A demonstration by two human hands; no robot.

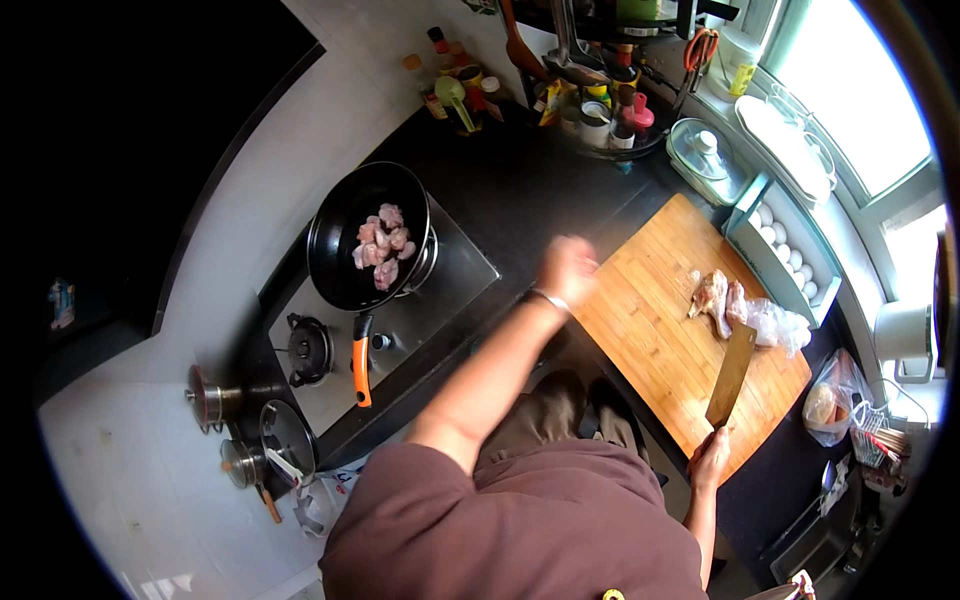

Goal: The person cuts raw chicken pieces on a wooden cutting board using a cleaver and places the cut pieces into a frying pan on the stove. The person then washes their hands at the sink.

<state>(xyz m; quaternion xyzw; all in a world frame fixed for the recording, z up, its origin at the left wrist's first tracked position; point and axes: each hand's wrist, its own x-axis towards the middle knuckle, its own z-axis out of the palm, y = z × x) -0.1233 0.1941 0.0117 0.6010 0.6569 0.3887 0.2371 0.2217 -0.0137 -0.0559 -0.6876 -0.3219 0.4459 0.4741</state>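
Note:
My right hand (709, 459) grips a cleaver (732, 376) by its handle at the near edge of a wooden cutting board (637, 281). The blade lies over the board, its far end close to a clear plastic bag (772, 324). Beside that bag rest pieces of raw meat (718, 300), which look like poultry. My left hand (570, 271) is blurred, by the board's left edge; its fingers look curled, but whether they hold anything is unclear. Several pieces of raw meat (384, 241) sit in a black frying pan (330, 247) with an orange handle on the stove.
The gas stove (450, 262) has a bare burner (309, 349) near the pan handle. An egg box (795, 259) and a lidded glass dish (705, 154) stand behind the board. Bottles and jars (596, 124) crowd the corner. A bag of food (836, 397) lies right of the board.

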